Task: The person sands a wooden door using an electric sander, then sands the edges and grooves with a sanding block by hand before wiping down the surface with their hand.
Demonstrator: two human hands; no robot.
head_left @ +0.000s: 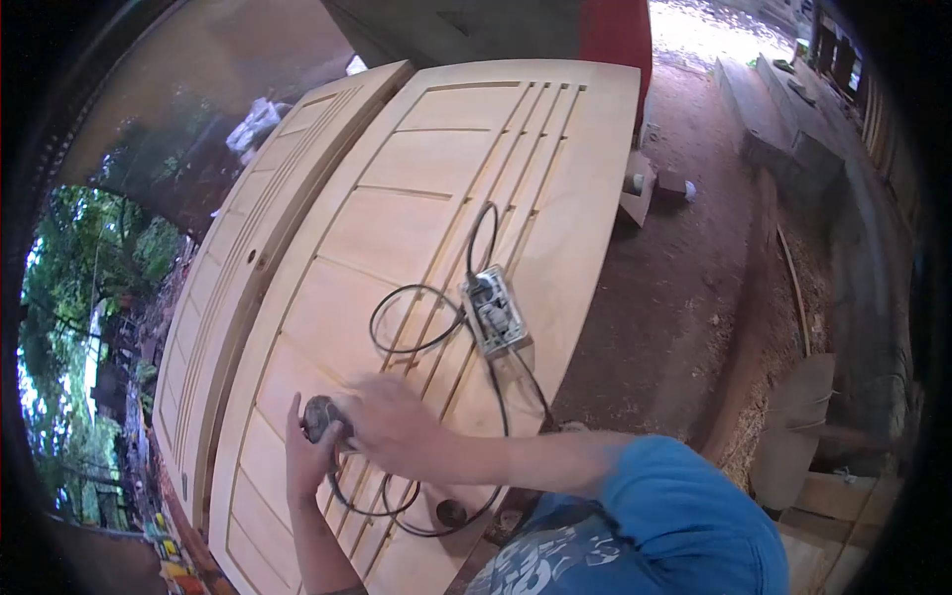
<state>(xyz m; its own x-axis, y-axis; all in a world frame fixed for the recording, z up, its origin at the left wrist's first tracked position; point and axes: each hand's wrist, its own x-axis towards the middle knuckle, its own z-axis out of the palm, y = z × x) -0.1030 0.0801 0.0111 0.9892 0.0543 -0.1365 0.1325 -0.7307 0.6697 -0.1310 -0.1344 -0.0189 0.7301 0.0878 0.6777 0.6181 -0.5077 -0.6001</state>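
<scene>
My left hand [309, 458] is closed around a dark, round-ended object [320, 416], held just above a pale wooden door panel [387, 233]. Its kind is not clear. Smeared by motion, my right hand [392, 424] is right beside that object; its fingers cannot be made out. A black cable [397, 347] loops over the panel and passes under my hands. Further up the panel lies a white extension socket box [496, 312] with a plug in its upper end. Near my body rests a small dark round thing [451, 513].
A second grooved door panel [253, 238] lies along the left side. To the right is a brown dirt floor [664, 317] with wood shavings [759, 426]. Concrete blocks [783, 119] stand at the upper right. A small cardboard box [671, 186] sits beyond the panel's right edge.
</scene>
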